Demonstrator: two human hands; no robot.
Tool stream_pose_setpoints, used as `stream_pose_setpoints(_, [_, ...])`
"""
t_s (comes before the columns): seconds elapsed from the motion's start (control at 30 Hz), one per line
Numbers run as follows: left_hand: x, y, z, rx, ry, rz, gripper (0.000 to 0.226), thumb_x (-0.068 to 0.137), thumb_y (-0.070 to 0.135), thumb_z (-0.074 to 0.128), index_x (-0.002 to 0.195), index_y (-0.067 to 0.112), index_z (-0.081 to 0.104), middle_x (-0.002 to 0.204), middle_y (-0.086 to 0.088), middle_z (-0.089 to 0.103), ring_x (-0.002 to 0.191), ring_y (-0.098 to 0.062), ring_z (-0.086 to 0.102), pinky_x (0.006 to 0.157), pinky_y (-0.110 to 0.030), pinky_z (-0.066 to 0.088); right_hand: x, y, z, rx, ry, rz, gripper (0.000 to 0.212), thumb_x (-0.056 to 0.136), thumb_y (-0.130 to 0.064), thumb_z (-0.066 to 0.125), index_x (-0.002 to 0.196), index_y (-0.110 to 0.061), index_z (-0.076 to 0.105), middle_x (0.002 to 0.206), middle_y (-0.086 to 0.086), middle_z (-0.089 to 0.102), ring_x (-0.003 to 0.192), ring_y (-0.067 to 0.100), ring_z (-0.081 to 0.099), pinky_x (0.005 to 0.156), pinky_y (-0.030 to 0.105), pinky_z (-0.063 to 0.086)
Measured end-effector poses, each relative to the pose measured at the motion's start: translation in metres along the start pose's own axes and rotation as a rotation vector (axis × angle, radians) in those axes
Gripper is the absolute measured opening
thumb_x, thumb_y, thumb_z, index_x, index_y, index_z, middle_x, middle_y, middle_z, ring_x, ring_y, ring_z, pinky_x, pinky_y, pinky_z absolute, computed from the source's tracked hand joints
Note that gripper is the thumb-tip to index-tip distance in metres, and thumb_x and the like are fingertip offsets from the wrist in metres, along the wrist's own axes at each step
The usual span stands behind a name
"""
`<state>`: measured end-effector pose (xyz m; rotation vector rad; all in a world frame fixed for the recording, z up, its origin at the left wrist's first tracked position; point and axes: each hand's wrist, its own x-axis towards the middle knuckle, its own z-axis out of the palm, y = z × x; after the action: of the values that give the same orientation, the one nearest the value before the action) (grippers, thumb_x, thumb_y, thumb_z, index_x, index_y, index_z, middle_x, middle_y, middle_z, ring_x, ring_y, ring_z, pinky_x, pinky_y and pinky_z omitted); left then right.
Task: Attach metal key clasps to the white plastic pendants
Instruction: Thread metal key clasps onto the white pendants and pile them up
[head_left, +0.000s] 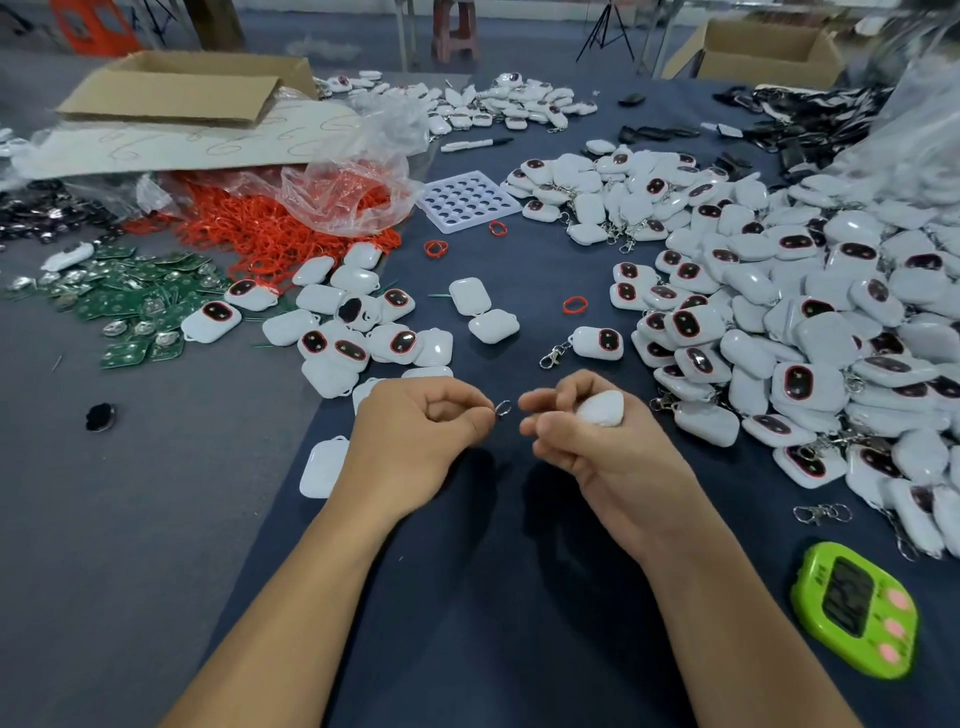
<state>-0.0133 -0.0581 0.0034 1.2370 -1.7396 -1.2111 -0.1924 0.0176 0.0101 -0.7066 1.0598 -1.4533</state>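
Left hand (415, 431) has its fingers (480, 413) pinched on a small metal key clasp ring (503, 408), and the right hand (587, 441) is curled around one white plastic pendant (601, 408), ring just short of it, so this one isn't joined yet. Out to the right of the fingers, a big heap of clasped pendants (810, 332) looks done. Left of them, a smaller bunch of bare pendants (358, 322) still waits on the bench (493, 597).

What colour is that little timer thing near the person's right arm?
The timer is bright lime green with pink buttons and a dark screen, seen in the head view, the only one.
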Motion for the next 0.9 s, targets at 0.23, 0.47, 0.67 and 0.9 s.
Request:
stream_pose_setpoints(0.23, [-0.002, 0.002, -0.002, -0.127, -0.091, 0.018, 0.009, 0.074, 0.026, 0.077, 0.080, 0.032, 0.081, 0.068, 0.004, 0.075, 0.060, -0.008, 0.062, 0.063, -0.023, 0.049, -0.001, 0.015, 0.018, -0.443, 0.212, -0.157, 0.023, 0.077, -0.015, 0.073, 0.093, -0.031, 0.077, 0.091, -0.003, 0.077, 0.077, 0.014, 0.072, 0.066, 0.028, 0.059])
stream_pose_setpoints(0.47, [-0.003, 0.005, 0.002, -0.139, -0.086, 0.056, 0.021, 0.074, 0.011, 0.069, 0.079, 0.029, 0.080, 0.055, 0.015, 0.063, 0.050, 0.001, 0.050, 0.052, -0.009, 0.039, -0.002, 0.019, 0.018, -0.657, 0.239, -0.249, 0.005, 0.071, -0.026, 0.073, 0.071, -0.028, 0.068, 0.065, -0.009, 0.068, 0.057, 0.006, 0.056, 0.055, 0.025, 0.047])
stream_pose_setpoints(0.67, [-0.003, 0.004, 0.001, -0.111, -0.047, 0.056, 0.029, 0.082, -0.001, 0.074, 0.078, 0.026, 0.081, 0.053, 0.016, 0.062, 0.049, 0.003, 0.051, 0.053, -0.008, 0.039, 0.000, 0.016, 0.018, -0.463, 0.261, -0.177, 0.009, 0.069, -0.018, 0.073, 0.064, -0.021, 0.066, 0.060, -0.003, 0.060, 0.057, 0.016, 0.050, 0.055, 0.035, 0.043])
stream_pose_setpoints(0.9, [-0.006, 0.011, 0.003, -0.094, 0.099, 0.044, 0.025, 0.080, 0.006, 0.082, 0.076, 0.031, 0.080, 0.051, 0.017, 0.060, 0.050, 0.002, 0.052, 0.055, -0.008, 0.040, 0.002, 0.020, 0.016, -0.519, 0.313, -0.153, 0.008, 0.070, -0.020, 0.070, 0.074, -0.026, 0.070, 0.066, -0.005, 0.067, 0.061, 0.013, 0.058, 0.059, 0.034, 0.047])
